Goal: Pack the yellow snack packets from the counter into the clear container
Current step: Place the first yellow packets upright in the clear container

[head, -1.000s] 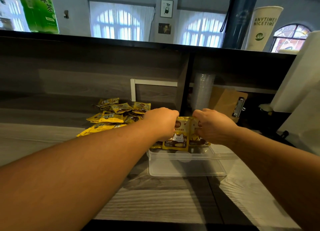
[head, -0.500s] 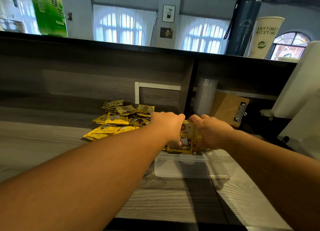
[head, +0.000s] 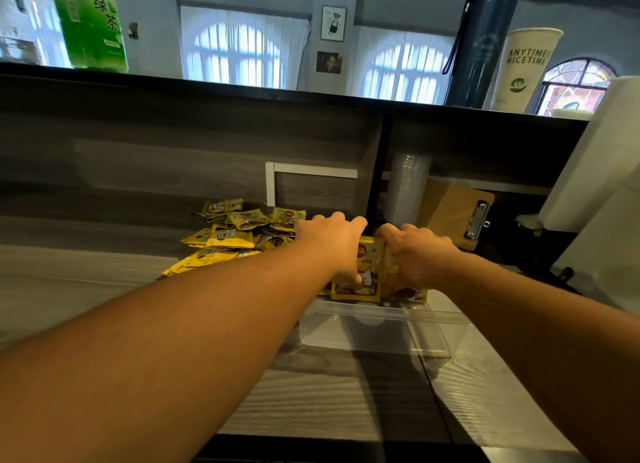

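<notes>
Both hands were reaching out over the far end of the clear box (head: 374, 334), which sat on the gray wooden counter (head: 311, 403). The left hand (head: 332, 244) and the right hand (head: 419, 254) were close together, with a small bunch of yellow snack packs (head: 370, 272) between them. The fingers of both hands were curled around this bunch, one hand on each side. The packs stood up straight, and their bottom edges were at the far rim of the box. The front pack had a little white cat picture on it. I could not tell if the packs were touching the bottom of the box.

The near part of the box showed only its see-through floor and walls.

A pile of yellow packs (head: 235, 237) lay on the counter to the left of the hands, near the dark wooden back wall. The packs lay flat and were heaped on each other.

To the right, behind the hands, a stack of clear cups (head: 408, 192) stood in a dark cubby. A brown clipboard (head: 457, 213) leaned beside the stack. Up on the top ledge stood a green bottle (head: 90, 22) at the left and a tall paper cup (head: 526, 67) at the right.
</notes>
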A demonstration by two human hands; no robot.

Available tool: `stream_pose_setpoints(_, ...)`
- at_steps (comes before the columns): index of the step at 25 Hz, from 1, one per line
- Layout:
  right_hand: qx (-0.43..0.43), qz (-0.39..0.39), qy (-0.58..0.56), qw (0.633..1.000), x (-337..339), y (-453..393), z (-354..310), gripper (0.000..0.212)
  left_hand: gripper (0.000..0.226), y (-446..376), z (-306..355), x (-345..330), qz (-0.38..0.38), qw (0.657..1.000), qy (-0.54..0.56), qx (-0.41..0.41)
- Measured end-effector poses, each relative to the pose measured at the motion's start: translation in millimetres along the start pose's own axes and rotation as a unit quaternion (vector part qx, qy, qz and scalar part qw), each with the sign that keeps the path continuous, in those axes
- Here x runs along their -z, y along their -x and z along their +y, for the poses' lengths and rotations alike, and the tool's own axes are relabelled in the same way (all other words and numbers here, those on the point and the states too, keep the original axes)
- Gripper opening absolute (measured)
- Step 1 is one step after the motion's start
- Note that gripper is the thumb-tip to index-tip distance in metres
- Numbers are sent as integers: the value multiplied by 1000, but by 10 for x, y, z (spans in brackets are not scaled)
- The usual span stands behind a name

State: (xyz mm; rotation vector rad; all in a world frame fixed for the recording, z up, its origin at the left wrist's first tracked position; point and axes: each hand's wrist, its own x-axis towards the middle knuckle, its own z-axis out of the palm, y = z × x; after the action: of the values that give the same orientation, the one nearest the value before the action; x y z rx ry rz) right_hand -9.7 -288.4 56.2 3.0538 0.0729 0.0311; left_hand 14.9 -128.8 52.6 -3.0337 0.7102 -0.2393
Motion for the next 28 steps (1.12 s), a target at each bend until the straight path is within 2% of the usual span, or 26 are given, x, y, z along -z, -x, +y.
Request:
stream_pose_setpoints(2,3,3,-19,1000,99,14,-48,101,97,83,-120,77,29,998,53,3)
stream_pose_setpoints(5,23,32,-104,994,255,-2,-250,92,69,266,-503,81,100,980,162,54)
stream_pose_setpoints(7,46,63,-132,988,329,-22,-479,80,51,437,-892,-34,122,971,176,106)
stream_pose_setpoints(8,64,72,-135,986,359,-25,-615,75,49,538,-1098,-133,116,971,164,133)
stream_pose_setpoints(11,118,76,-132,981,412,-37,-1050,66,61,796,-1611,-408,72,975,114,177)
stream_pose_setpoints(14,134,41,-92,986,377,-104,-1422,59,64,856,-1797,-577,40,978,134,154)
stream_pose_setpoints(16,132,3,-44,990,309,-176,-1571,58,58,842,-1763,-666,46,982,141,118)
stream_pose_setpoints(20,116,-77,12,990,228,-269,-1760,59,44,851,-1692,-750,176,971,137,86)
stream_pose_setpoints(23,121,-99,34,987,168,-310,-1859,50,34,865,-1704,-735,220,963,143,53)
stream_pose_setpoints(25,129,-101,45,985,123,-373,-1932,46,26,918,-1736,-708,289,934,204,44)
stream_pose_setpoints(28,147,-98,39,983,67,-486,-2038,45,20,1001,-1824,-625,415,834,343,121)
